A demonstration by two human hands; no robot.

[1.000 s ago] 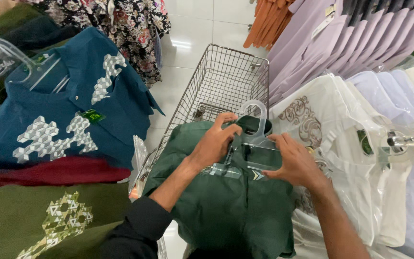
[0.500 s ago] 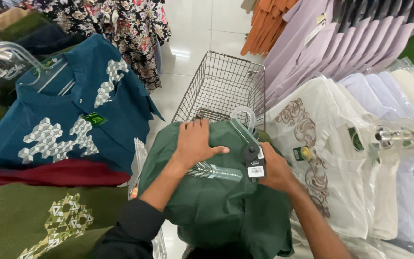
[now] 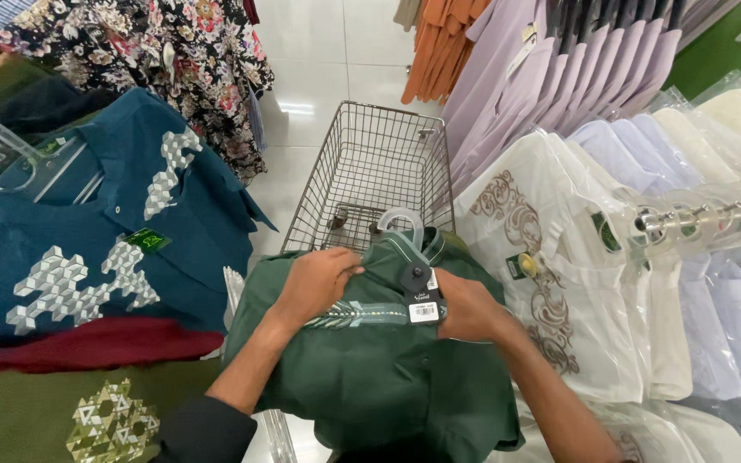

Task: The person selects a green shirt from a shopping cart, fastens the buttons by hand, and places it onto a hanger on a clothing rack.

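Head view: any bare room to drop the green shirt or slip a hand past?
The wire cart basket looks empty ahead of the green shirt. Bare floor tile lies beyond it, between the floral garments and purple shirts. Crowded: blue shirt at left, white bagged shirts at right, both hands on the shirt.

A white rectangular price tag (image 3: 424, 310) hangs mid-scene beneath a round black security tag (image 3: 414, 277). A green tag (image 3: 148, 240) sits left. Clear plastic garment bags (image 3: 731, 111) hang far right.
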